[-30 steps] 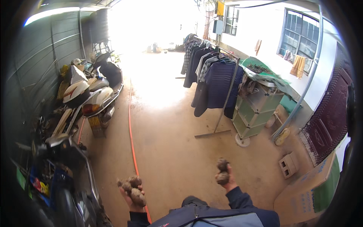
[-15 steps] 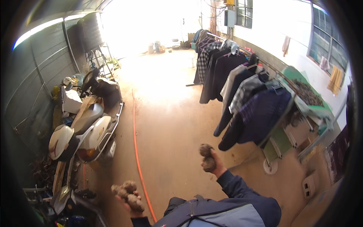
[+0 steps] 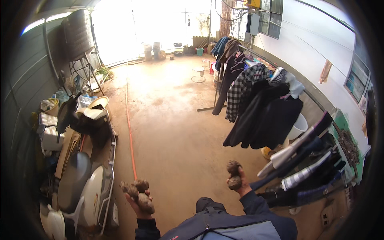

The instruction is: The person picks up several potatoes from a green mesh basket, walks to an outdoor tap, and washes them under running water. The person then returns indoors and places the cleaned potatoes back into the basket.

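My left hand [image 3: 137,209], low and left of the middle, is closed around several brown, soil-caked tubers [image 3: 145,203] that bulge over the palm and fingers. To the right, my right hand [image 3: 243,186] grips two more rounded, dirty tubers, a darker one [image 3: 233,167] above and a second one [image 3: 235,183] below it. The exact kind of tuber is hard to tell. Both hands are held up in front of my dark blue jacket [image 3: 216,225], well apart from each other. Nothing else touches either hand.
A scooter [image 3: 94,196] stands along the left wall. An orange hose [image 3: 130,140] runs lengthwise over the brown floor. On the right, a rack holds hanging clothes [image 3: 264,116], some close to my right arm. Wire-legged stools [image 3: 198,75] and buckets stand farther off.
My view has moved forward: the scooter and clothes rack sit nearer, and stools show farther off. Both hands still carry their tubers and appear slightly further right in the picture.
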`<state>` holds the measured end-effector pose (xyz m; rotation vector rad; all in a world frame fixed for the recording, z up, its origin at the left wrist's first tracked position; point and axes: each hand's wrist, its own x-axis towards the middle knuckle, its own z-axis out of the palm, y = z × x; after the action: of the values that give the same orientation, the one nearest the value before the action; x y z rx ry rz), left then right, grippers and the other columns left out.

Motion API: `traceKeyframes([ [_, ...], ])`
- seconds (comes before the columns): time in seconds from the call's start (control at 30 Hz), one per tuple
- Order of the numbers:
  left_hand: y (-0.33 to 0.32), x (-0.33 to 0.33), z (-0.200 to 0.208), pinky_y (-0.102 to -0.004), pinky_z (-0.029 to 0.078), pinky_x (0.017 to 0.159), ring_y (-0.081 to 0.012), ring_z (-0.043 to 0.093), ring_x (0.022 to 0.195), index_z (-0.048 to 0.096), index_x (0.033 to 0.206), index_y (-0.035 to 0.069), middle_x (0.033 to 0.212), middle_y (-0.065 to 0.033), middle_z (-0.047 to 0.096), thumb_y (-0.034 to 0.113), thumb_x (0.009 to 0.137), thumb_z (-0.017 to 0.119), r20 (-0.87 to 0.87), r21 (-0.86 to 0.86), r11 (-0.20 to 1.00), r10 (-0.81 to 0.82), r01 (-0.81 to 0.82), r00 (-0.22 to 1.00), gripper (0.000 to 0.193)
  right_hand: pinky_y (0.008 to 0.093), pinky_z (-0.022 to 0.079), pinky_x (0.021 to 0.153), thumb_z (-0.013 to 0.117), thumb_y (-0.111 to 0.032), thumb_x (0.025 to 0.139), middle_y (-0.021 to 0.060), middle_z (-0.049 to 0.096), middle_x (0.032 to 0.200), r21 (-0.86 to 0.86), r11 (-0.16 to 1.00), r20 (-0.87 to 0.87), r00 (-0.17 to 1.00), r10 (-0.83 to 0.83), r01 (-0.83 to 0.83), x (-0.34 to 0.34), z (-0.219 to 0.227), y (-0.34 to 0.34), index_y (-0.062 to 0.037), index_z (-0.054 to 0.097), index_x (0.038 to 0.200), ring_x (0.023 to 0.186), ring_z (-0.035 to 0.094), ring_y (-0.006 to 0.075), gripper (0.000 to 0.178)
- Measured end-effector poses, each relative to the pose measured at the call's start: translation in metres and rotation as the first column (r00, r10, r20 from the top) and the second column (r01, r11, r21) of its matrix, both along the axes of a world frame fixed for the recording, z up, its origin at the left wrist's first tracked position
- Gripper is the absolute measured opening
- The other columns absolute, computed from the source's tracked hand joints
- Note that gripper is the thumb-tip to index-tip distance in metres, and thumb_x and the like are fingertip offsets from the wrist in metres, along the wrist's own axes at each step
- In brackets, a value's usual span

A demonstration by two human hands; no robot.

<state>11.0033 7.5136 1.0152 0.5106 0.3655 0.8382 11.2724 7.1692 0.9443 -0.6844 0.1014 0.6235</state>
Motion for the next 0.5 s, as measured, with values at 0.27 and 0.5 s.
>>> traceKeyframes([
  [0.27, 0.212, 0.254, -0.013, -0.0348, 0.053, 0.053, -0.0265, 0.06, 0.08, 0.051, 0.128, 0.024, 0.114, -0.0099, 0.058, 0.064, 0.087, 0.052, 0.2, -0.137, 0.986, -0.071, 0.099, 0.977, 0.057, 0.0387, 0.057, 0.054, 0.073, -0.046, 0.08, 0.0053, 0.065, 0.081, -0.067, 0.98, -0.143, 0.97, -0.198, 0.19, 0.262, -0.017, 0.201, -0.0162, 0.059, 0.111, 0.061, 0.065, 0.0205, 0.045],
  [0.5, 0.373, 0.33, -0.014, -0.0407, 0.055, 0.059, -0.031, 0.062, 0.09, 0.052, 0.129, 0.027, 0.123, -0.0066, 0.057, 0.062, 0.088, 0.052, 0.236, -0.139, 0.97, 0.23, -0.201, 0.944, 0.054, 0.0381, 0.055, 0.053, 0.065, -0.052, 0.085, 0.0085, 0.064, 0.076, -0.131, 0.821, 0.023, 0.826, 0.563, -0.556, 0.482, 0.058, 0.532, -0.0111, 0.061, 0.108, 0.064, 0.066, 0.0271, 0.047],
])
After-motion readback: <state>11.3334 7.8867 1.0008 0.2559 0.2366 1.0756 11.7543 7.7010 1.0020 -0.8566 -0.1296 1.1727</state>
